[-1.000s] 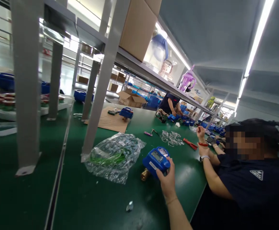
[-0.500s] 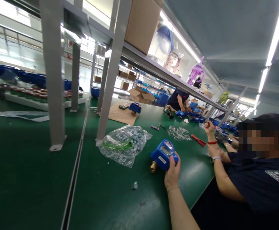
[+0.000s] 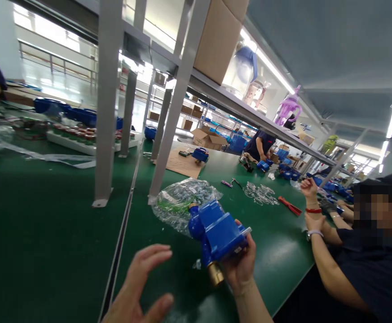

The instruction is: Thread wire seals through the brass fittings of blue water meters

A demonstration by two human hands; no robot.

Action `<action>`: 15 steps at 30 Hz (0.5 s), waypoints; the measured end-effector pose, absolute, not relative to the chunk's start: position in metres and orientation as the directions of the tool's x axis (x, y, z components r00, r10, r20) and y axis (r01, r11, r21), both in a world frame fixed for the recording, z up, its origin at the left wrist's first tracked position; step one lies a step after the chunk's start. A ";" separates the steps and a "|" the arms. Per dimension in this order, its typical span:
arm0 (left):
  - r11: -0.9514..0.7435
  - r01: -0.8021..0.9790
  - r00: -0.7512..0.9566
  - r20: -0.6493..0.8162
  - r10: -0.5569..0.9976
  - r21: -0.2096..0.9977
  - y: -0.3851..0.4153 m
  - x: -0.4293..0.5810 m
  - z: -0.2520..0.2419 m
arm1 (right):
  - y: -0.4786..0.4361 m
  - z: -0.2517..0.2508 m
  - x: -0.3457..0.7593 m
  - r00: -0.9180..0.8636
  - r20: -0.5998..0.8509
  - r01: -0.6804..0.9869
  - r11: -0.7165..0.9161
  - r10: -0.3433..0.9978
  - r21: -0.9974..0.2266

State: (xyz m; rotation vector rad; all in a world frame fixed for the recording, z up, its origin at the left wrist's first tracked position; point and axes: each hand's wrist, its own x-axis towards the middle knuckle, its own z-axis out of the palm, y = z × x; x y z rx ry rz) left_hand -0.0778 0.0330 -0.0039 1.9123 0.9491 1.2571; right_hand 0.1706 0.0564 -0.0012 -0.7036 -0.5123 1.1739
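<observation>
A blue water meter point(image 3: 221, 233) with brass threaded ends is held above the green table by my right hand point(image 3: 243, 264), whose fingers wrap its right side. The meter is tilted, its flat blue back toward me, one brass end pointing down and the other up to the left. My left hand point(image 3: 142, 282) is at the lower middle, thumb and fingers spread apart, holding nothing, a short way left of the meter. Behind the meter lies a clear plastic bag point(image 3: 172, 202) of small grey-blue parts and something green. A small crumpled scrap point(image 3: 197, 264) lies below it.
Grey shelf posts point(image 3: 106, 112) stand on the green table point(image 3: 64, 251). Looped seal wires point(image 3: 259, 193) and a red tool point(image 3: 289, 205) lie to the right. A co-worker point(image 3: 367, 260) sits at right, forearms over the table. Another meter point(image 3: 200, 154) rests on cardboard point(image 3: 182, 163).
The water meter has been lifted and turned over in my right hand, its back now showing instead of its dial. My left hand has come into view. The view has shifted left.
</observation>
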 end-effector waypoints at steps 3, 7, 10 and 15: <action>-0.466 0.210 0.134 0.446 0.885 0.860 0.049 -0.087 0.008 | 0.043 -0.008 0.146 0.141 0.045 -0.729 0.135 0.989 -0.672; -0.459 0.150 0.198 0.428 0.882 0.876 0.048 -0.090 0.011 | 0.027 -0.017 0.120 -0.047 0.190 -0.580 0.128 0.981 -0.804; -0.494 0.217 0.232 0.448 0.864 0.842 0.038 -0.090 0.011 | 0.019 -0.012 0.103 -0.131 0.278 -0.444 0.195 0.952 -0.874; -0.583 0.238 0.278 0.521 0.807 0.777 0.036 -0.096 0.014 | 0.019 0.006 0.092 -0.183 0.330 -0.367 0.247 0.926 -0.897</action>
